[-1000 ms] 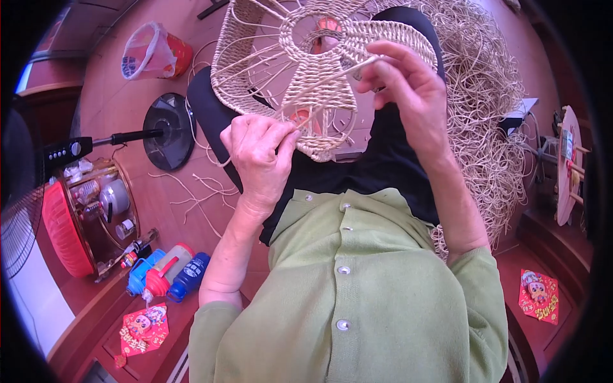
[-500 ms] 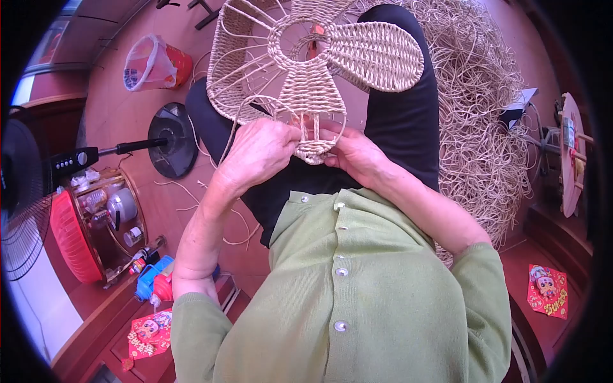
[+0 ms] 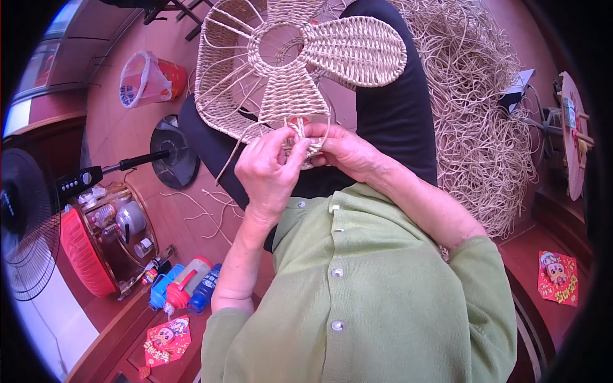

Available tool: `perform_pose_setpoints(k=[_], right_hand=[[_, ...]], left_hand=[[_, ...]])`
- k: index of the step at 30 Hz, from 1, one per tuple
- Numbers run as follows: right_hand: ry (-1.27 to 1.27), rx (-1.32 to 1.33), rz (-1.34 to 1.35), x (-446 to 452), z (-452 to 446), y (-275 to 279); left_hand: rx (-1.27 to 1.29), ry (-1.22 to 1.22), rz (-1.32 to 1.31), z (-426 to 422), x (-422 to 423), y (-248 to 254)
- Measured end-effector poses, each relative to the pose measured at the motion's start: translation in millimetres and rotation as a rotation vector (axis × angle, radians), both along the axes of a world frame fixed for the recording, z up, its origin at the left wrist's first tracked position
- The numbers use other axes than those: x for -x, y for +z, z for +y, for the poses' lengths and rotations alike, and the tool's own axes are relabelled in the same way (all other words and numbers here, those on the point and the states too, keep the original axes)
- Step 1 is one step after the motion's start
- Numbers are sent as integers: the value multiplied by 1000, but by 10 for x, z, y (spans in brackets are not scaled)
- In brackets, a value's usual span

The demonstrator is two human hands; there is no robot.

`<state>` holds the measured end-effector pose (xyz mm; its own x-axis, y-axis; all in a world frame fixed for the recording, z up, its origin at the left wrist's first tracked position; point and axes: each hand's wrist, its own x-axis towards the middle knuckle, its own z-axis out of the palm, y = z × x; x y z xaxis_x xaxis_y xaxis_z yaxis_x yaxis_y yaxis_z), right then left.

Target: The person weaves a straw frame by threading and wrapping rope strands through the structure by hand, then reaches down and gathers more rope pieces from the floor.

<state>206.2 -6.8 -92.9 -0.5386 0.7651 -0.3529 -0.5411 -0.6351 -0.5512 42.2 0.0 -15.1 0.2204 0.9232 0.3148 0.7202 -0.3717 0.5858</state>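
Observation:
A woven basket of pale twisted cord rests between my knees, its side worked into flower petals around an open ring. One wide woven petal points right, and another petal runs down to my hands. My left hand pinches a strand of cord at that petal's lower end, fingertips pressed together. Opposite it, my right hand grips the same unfinished end, its fingers partly behind the weave. The cord strand itself is mostly hidden by my fingers.
A big heap of loose cord lies on the floor at my right. To the left stand a lined waste bin, a fan with its round base, and several bottles. Loose cord ends trail beside my left leg.
My left hand has turned upward and now pinches at the petal's end, where a long loop of cord stood before. The view has shifted a little, and the basket sits further left.

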Motion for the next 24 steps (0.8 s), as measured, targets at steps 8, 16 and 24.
perform_pose_setpoints(k=[8,16,24], right_hand=[[-128,63,96,-32,-58,76],[-56,42,157,5,3,124],[-135,32,160,19,-37,174]], left_hand=[[10,137,-141,-51,-194,-166],[-19,86,-22,-97,-118,-69],[-1,63,80,-29,-168,-96]])
